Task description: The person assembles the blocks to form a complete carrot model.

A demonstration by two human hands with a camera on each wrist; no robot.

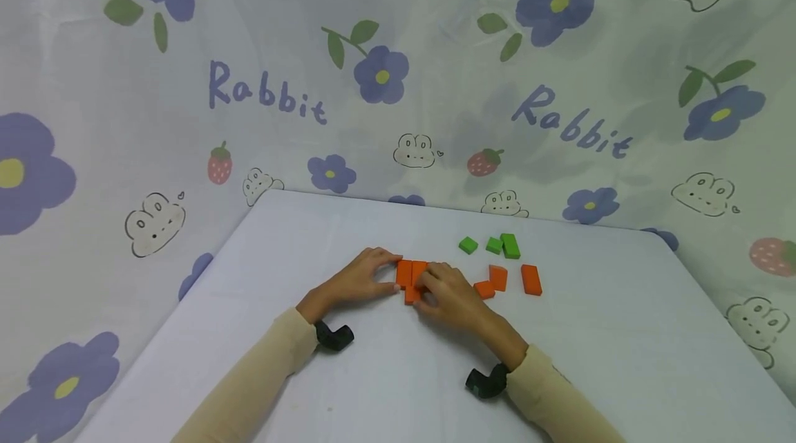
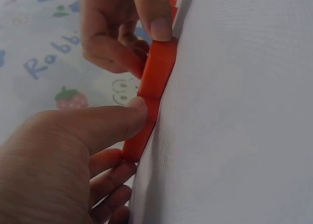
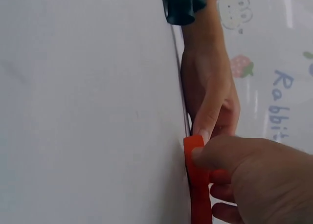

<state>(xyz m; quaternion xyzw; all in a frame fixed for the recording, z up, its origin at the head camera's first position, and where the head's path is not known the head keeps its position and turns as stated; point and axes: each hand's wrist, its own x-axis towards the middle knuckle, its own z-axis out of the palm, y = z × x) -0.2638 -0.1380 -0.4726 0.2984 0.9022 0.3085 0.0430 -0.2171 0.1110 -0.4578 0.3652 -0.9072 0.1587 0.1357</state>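
Several orange blocks lie together on the white table in the head view, two of them upright side by side: a left block (image 1: 404,273) and one beside it (image 1: 419,270). A front block (image 1: 410,296) sits against their near side. My left hand (image 1: 356,280) pinches the left block, thumb on its near side and fingers at the far end. From the right, my right hand (image 1: 455,296) grips the front block, its thumb (image 3: 198,154) pressed on the orange face; this hand hides part of the group. In the left wrist view, the joined orange blocks (image 2: 159,70) form a row between both hands.
Right of the hands lie loose orange blocks (image 1: 498,278), one of them (image 1: 531,280) farther right. Behind them are green blocks: a small one (image 1: 468,244), another small one (image 1: 494,245) and a longer one (image 1: 510,246). A patterned curtain (image 1: 435,83) hangs behind the table (image 1: 398,388).
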